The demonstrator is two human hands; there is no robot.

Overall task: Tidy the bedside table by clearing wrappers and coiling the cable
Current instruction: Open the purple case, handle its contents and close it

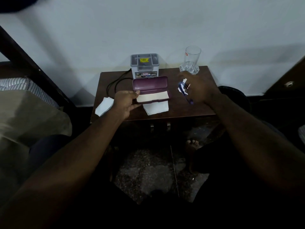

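On the dark wooden bedside table (189,109) lies an open purple glasses case (151,89) with a cream cloth inside. My left hand (126,103) grips the case's left end. My right hand (200,87) hovers above the right part of the table, shut on a crumpled blue and white wrapper (183,87). A black cable (115,83) loops at the back left of the table. One white tissue (104,105) hangs over the left edge, another tissue (156,109) lies under the case's front.
A grey plastic container (144,66) with a yellow label stands at the back centre against the white wall. A clear drinking glass (190,61) stands at the back right corner. A dark bin (234,96) sits right of the table, a bed (24,104) at left.
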